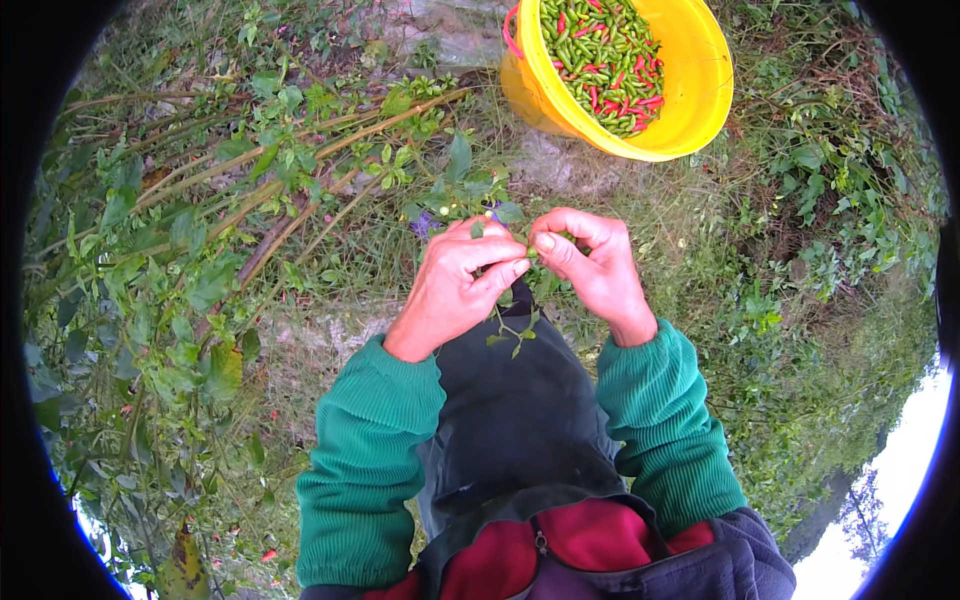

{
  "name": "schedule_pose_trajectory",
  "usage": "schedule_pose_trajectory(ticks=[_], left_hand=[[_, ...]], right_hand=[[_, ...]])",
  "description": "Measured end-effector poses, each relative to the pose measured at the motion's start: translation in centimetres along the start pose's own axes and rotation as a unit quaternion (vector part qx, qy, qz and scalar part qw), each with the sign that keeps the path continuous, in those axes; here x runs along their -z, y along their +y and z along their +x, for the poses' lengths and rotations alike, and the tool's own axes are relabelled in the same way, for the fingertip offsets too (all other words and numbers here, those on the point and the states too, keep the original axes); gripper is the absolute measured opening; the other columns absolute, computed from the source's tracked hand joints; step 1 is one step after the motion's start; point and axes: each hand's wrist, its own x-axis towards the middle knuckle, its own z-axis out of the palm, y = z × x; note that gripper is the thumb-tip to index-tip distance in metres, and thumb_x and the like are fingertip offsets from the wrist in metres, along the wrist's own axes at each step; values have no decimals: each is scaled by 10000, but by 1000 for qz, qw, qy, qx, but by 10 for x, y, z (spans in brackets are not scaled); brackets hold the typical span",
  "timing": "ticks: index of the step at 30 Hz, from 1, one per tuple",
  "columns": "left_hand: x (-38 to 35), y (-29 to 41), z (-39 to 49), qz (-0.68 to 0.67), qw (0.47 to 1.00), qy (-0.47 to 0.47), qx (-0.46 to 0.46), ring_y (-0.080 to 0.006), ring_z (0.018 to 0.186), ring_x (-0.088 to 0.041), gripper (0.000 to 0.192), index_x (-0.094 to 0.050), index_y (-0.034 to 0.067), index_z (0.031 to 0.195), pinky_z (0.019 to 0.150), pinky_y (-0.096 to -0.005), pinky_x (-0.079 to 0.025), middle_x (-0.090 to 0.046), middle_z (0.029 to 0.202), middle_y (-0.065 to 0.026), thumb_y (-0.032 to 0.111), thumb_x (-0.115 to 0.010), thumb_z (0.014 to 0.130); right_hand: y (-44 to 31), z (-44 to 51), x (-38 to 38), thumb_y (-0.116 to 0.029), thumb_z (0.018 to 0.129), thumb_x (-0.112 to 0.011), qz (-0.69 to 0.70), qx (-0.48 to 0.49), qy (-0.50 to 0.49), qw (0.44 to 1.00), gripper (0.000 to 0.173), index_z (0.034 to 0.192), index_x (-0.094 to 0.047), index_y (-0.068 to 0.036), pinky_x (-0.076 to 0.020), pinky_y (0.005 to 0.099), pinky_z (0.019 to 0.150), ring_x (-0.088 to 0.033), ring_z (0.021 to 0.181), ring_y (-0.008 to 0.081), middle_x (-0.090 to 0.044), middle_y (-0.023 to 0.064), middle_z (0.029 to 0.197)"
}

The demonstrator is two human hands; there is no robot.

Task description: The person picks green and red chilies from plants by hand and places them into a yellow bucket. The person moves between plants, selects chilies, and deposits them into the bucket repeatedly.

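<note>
My left hand (465, 281) and my right hand (592, 262) meet in front of my body, above my dark trousers. Between the left thumb and index finger is a small leafy green sprig (516, 334) that hangs below the fingertips. The right thumb and curled fingers pinch a small green pepper (533, 253), partly hidden by the hands. Beyond them, at the top, a yellow plastic bucket (697, 82) holds many green and red chili peppers (611, 67).
Long bare stems (262, 191) and leafy plants spread across the left. Purple flowers (424, 224) grow just beyond my left hand. Low weeds (810, 157) cover the ground on the right. A pink handle (511, 31) is on the bucket's left side.
</note>
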Motion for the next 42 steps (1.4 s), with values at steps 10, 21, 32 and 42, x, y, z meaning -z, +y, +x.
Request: schedule_pose_trajectory(ticks=[10,21,32,42], left_hand=[[1,-14,5,-366,910,145,132,-127,787,-624,183,-663,-42,963,717,-253,-503,-673,851,-77,115,-643,872],[-31,-21,28,-300,934,104,163,-96,750,-615,154,-659,-29,943,680,-246,-500,-678,801,-57,101,-652,860],[-8,-16,7,-52,995,41,72,-206,911,-614,124,-663,0,918,803,-311,-483,-641,952,-113,34,-652,800],[-15,-4,12,-7,993,49,106,-206,838,-577,90,-607,-30,787,752,-308,-465,-579,893,-95,-15,-681,738]], right_hand=[[19,-11,12,-223,902,-551,485,1,-60,873,210,932,-518,-17,-360,252,508,-457,612,145,-524,144,925],[-35,-30,-15,-49,758,-692,-275,105,-33,955,277,1022,-606,-37,-470,355,554,-586,617,279,-559,122,704],[17,-6,-5,-113,867,-644,131,-69,123,981,143,950,-643,3,-346,158,479,-474,549,32,-597,22,699],[2,-2,-15,-45,847,-641,-235,177,148,944,69,892,-630,6,-433,222,521,-546,618,79,-599,7,710]])
